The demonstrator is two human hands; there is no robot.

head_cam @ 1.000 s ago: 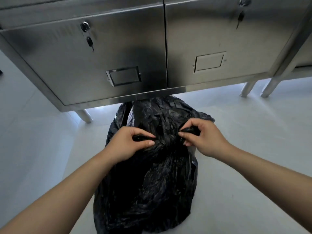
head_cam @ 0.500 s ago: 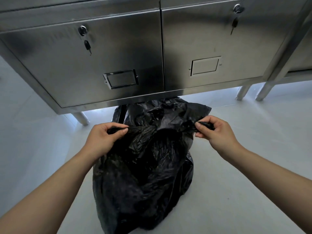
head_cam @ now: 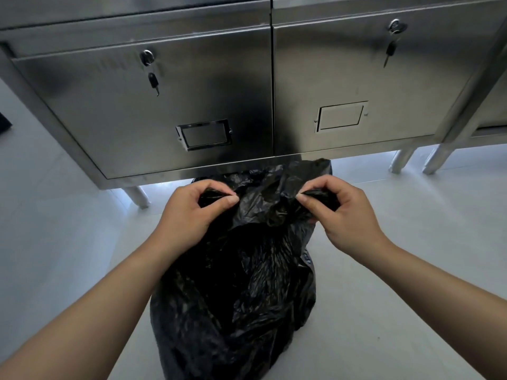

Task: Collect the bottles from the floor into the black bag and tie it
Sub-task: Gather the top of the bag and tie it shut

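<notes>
Head view looks down on the black bag [head_cam: 241,297], which stands on the pale floor [head_cam: 397,283] just in front of a steel cabinet [head_cam: 205,100], its top bunched and crumpled. My left hand [head_cam: 189,215] pinches a twisted tail of plastic between thumb and curled fingers at the bag's upper left; my right hand [head_cam: 347,215] pinches another at the upper right. Both hands sit apart, with puckered plastic between them. What the bag holds I cannot tell.
</notes>
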